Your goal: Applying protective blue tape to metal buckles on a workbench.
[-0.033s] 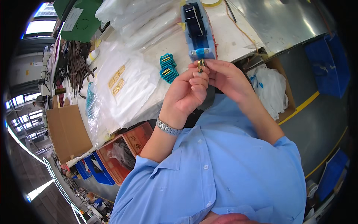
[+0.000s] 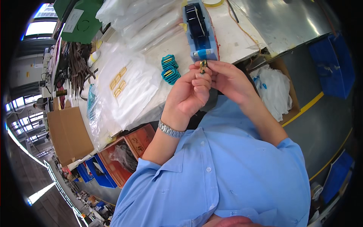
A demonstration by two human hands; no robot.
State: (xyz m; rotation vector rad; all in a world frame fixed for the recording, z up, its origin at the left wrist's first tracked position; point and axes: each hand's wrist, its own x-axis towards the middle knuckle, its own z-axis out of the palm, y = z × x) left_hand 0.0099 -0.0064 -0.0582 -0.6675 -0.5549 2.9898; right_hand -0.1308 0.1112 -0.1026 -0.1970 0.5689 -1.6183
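My left hand (image 2: 191,86) is closed, with a small gold metal buckle (image 2: 202,68) pinched upright between thumb and fingers. Close against it, my right hand (image 2: 230,77) pinches at the buckle's upper right side; its fingertips are partly hidden. Both hands are just in front of a light blue tape dispenser (image 2: 212,38), which has a strip of blue tape at its near end. To the left stand two teal-wrapped bundles (image 2: 171,75) with gold metal showing in them. Several gold rectangular buckles (image 2: 118,82) lie farther left on a white plastic sheet (image 2: 141,81).
Clear plastic bags (image 2: 141,19) are heaped at the back, and dark straps (image 2: 77,62) hang at the left. A cardboard sheet (image 2: 70,134) and orange crates (image 2: 117,166) flank the table's left front. A box of white bags (image 2: 274,90) is at my right.
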